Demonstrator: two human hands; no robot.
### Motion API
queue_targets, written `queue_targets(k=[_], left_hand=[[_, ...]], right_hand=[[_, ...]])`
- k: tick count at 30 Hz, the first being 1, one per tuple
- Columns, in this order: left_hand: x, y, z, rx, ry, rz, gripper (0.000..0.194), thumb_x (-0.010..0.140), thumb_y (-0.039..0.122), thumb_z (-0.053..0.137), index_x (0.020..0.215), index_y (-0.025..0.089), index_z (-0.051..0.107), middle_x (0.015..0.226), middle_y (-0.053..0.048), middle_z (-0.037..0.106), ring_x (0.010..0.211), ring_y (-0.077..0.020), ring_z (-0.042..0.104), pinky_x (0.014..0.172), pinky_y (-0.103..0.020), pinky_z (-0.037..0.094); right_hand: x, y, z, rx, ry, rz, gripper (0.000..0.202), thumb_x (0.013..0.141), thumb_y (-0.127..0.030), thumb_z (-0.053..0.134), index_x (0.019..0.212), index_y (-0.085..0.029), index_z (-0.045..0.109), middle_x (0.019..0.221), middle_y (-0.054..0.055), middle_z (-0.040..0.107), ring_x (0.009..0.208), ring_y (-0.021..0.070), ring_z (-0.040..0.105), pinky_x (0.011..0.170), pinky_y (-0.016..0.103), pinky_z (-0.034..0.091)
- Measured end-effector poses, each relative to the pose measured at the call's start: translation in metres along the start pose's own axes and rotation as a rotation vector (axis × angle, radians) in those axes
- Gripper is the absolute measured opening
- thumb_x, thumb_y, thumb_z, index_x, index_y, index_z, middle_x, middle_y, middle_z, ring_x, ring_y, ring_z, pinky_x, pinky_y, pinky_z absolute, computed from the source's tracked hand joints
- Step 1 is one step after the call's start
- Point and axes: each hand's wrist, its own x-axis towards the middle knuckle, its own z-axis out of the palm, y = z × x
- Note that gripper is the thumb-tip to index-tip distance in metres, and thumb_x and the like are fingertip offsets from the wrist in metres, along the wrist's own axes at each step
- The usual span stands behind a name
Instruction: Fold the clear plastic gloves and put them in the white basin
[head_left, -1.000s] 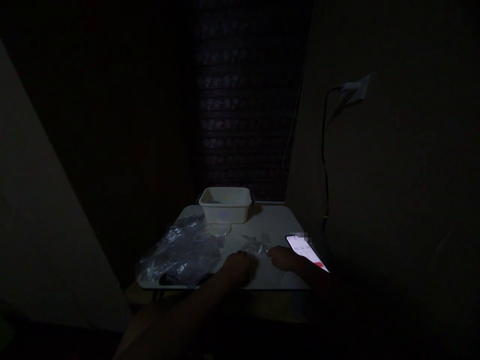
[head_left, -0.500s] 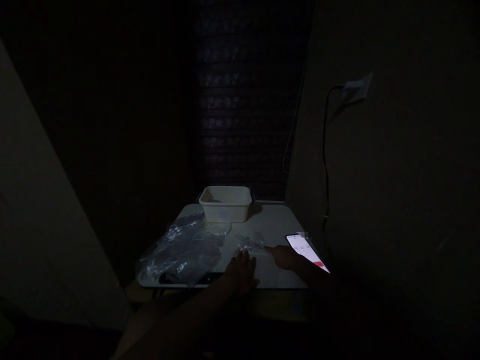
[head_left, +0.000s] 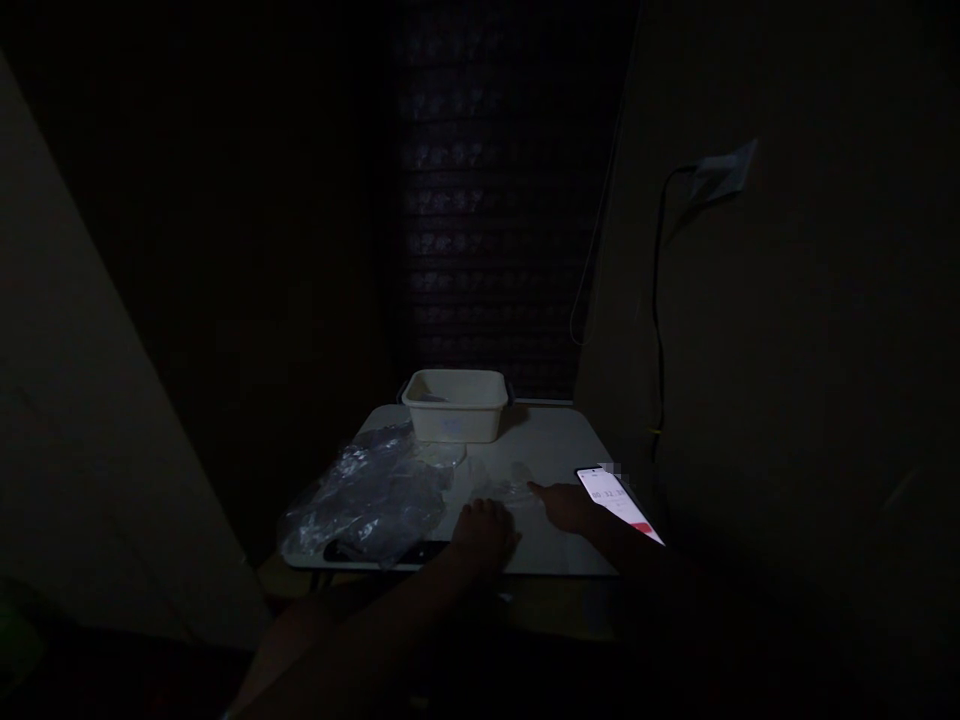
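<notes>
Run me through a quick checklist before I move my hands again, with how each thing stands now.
1. Left hand and right hand near the small clear plastic: ok.
2. Firm grip on it: cannot tell, too dark.
3. White tub upright on the table: ok.
4. Large plastic sheet away from the table's left edge: not ok, reaches it.
5. Phone screen lit: ok.
6. Good lighting: not ok, very dim.

small clear plastic [head_left: 511, 487] now lies flatter
</notes>
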Motion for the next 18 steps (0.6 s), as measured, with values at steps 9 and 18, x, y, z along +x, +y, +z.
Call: queue_targets(k=[9, 18], left_hand=[[-0.001, -0.006, 0.014, 0.109, -0.013, -0.254, 0.063, 0.069, 0.049, 0.027, 0.111, 0.002, 0.033, 0.114, -0.024, 0.032, 0.105, -0.0367, 0.021, 0.079, -0.05, 0.014], [0.006, -0.006, -0.001, 0.16, 0.118, -0.176, 0.034, 0.073, 0.021, 0.028, 0.098, 0.006, 0.046, 0.105, -0.018, 0.042, 0.097, -0.0283, 0.034, 0.077, -0.044, 0.023]], right_hand=[[0.01, -0.013, -0.005, 0.0, 0.018, 0.082, 0.028, 0.064, -0.015, 0.037, 0.086, -0.013, 0.055, 0.082, 0.015, 0.057, 0.072, 0.0239, 0.054, 0.056, 0.033, 0.039], [0.029, -0.01, -0.004, 0.12, 0.07, 0.113, 0.023, 0.067, -0.017, 0.036, 0.082, -0.016, 0.054, 0.085, 0.011, 0.057, 0.078, 0.018, 0.052, 0.061, 0.027, 0.036]])
